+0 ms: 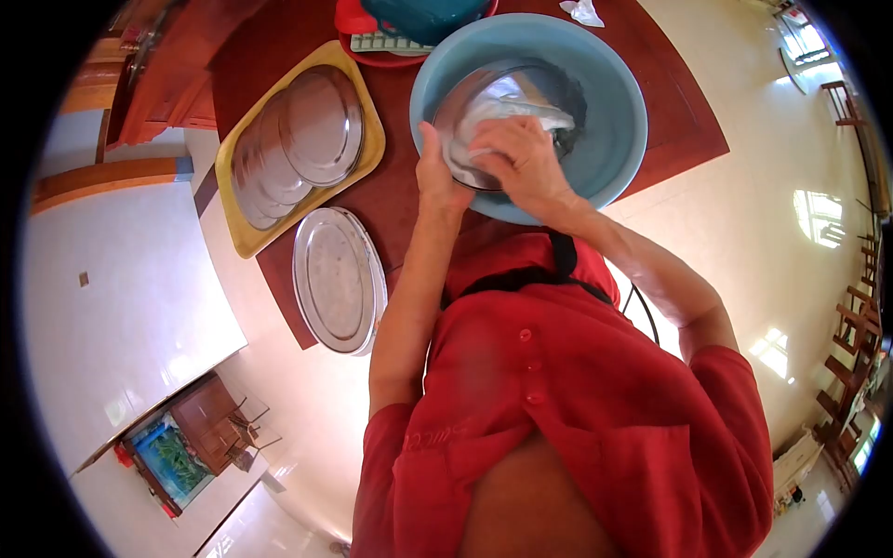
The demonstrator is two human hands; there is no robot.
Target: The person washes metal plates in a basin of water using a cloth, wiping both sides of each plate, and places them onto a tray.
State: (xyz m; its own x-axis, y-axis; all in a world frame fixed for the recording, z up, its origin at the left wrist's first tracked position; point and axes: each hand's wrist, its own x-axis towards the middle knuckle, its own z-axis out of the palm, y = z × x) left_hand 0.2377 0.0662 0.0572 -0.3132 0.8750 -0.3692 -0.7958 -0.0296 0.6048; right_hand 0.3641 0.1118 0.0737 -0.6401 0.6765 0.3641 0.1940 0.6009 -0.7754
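Observation:
In the head view, a shiny oval metal plate (453,107) is held tilted over a blue plastic basin (625,158). My left hand (441,175) grips the plate's near left rim, thumb pointing up along the edge. A wet white cloth (507,110) lies bunched against the plate's face. My right hand (528,160) is closed on the cloth and presses it onto the metal. Dark-looking water (569,88) shows in the basin behind the plate. The plate's right part is hidden by the cloth and my right hand.
Left of the basin, a yellow tray (374,149) bears several overlapping shiny oval plates (323,130). Closer to me, a stack of duller oval plates (337,279) stands at the edge of the red-brown table (684,139). Behind are a red basin (386,61) and crumpled white tissue (583,12).

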